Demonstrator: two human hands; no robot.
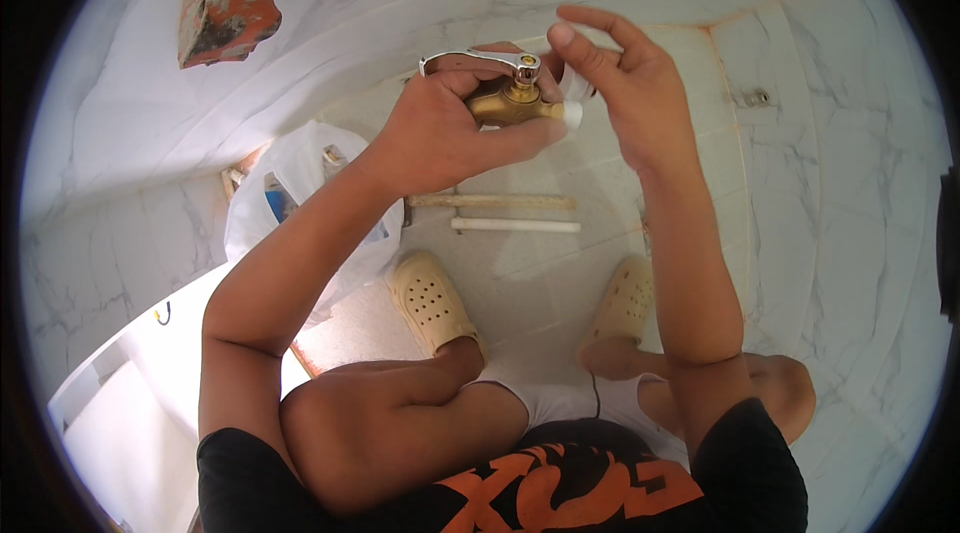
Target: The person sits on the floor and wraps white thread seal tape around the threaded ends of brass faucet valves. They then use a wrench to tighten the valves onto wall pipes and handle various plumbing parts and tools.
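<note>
My left hand [440, 133] is wrapped round a brass tap [505, 106] with a curved chrome lever handle [478, 61] on top. White thread tape [572, 116] covers the tap's outlet-side end, which points right. Close by that end is my right hand [630, 83], thumb and forefinger curled toward each other. A thin translucent white strip shows between its thumb and the taped end, partly blurred. The right hand's other fingers are mostly hidden behind the thumb and palm.
Two pale pipes [515, 226] lie on the tiled floor below the tap. A white plastic bag [300, 188] with items stands at left. Near the upper left is a broken orange pipe piece [230, 13]. A small metal wall fitting [757, 98] shows at right.
</note>
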